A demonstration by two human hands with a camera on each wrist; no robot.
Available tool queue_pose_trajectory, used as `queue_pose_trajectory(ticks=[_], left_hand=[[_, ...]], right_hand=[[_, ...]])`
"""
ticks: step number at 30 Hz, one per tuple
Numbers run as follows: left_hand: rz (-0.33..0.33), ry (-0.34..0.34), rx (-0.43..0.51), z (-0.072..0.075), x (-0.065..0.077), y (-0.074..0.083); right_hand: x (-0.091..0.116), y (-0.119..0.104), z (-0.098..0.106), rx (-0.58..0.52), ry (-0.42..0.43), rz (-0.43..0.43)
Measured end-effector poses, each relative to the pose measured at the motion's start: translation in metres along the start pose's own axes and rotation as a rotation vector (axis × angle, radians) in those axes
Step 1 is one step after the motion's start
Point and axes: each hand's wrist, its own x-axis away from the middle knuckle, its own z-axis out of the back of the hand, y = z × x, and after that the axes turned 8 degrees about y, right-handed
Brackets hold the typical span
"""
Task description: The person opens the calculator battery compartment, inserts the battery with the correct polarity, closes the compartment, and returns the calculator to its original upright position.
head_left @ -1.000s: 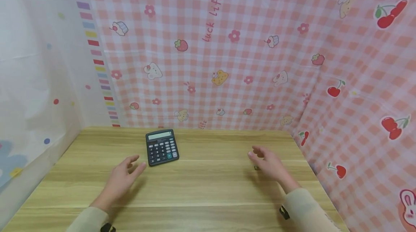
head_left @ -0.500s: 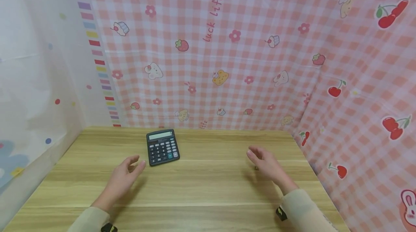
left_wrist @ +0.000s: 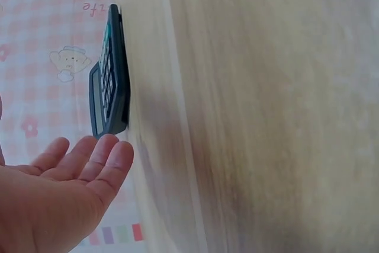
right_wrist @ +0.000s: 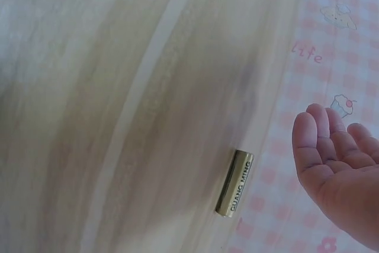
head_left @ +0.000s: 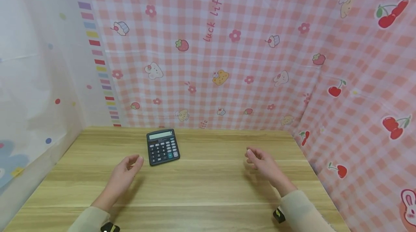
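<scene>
A black desk calculator (head_left: 163,147) with a grey display lies face up on the wooden table, left of centre near the back. My left hand (head_left: 121,175) hovers just in front and to the left of it, fingers loosely bent, holding nothing. In the left wrist view the fingertips (left_wrist: 121,155) come close below the calculator (left_wrist: 118,81). Over the right part of the table hangs my right hand (head_left: 267,166), also holding nothing, its fingers relaxed. Near it a gold and black battery (right_wrist: 235,183) marked "GUANG MING" lies on the tabletop; in the head view the hand hides it.
The wooden table (head_left: 195,188) runs back to a pink checked cloth (head_left: 201,58) hung behind it. Another checked cloth (head_left: 364,116) with cherries closes off the right side, and a white cloth (head_left: 29,80) hangs on the left. A black strap (head_left: 278,214) shows at the right sleeve.
My right hand has shifted slightly left, and the battery that peeked out beneath it is now covered in the head view. The left thumb has drawn a little closer to its fingers. The calculator stays put.
</scene>
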Motion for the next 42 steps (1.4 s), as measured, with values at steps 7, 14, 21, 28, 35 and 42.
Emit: queue_pose_trajectory(ticks=[7,14,21,28,35,42], left_hand=[[0.059,0.015,0.074,-0.002,0.001,0.003],[0.094,-0.002,0.142,-0.003,0.0,0.003],[0.112,-0.015,0.162,-0.002,0.001,0.003],[0.126,-0.021,0.16,-0.006,0.001,0.004],[0.129,-0.022,0.161,-0.01,0.0,0.007],[0.138,-0.011,0.173,-0.015,-0.002,0.006]], right_hand=[[-0.002,0.001,-0.008,-0.04,0.007,-0.039],[-0.003,0.0,-0.014,-0.063,-0.011,-0.049],[-0.003,-0.003,-0.023,-0.093,-0.021,-0.067],[-0.006,-0.004,-0.037,-0.123,-0.036,-0.069],[-0.008,-0.006,-0.051,-0.141,-0.068,-0.049],[-0.01,-0.006,-0.064,-0.154,-0.096,-0.05]])
